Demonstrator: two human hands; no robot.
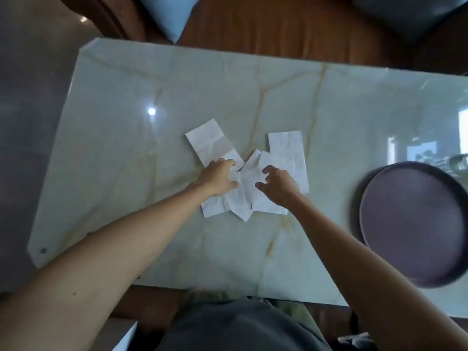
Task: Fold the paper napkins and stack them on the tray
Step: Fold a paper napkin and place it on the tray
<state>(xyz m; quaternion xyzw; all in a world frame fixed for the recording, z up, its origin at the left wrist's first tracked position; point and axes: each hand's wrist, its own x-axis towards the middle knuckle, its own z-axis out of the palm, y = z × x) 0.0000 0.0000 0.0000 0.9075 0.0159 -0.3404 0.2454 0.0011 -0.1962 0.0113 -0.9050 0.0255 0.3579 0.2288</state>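
Several white paper napkins lie overlapping in the middle of the marble table. One long napkin points to the far left, another lies at the right. Between them sits a middle napkin, partly on top of the rest. My left hand pinches the left edge of this middle napkin with curled fingers. My right hand hovers over its right side, fingers bent and apart, touching or nearly touching the paper. The round dark purple tray stands at the right edge of the table with nothing on it.
The glossy pale green marble table ends close to my body at the bottom. A brown leather sofa with a light blue cushion lies beyond the far edge. Glassware shows behind the tray.
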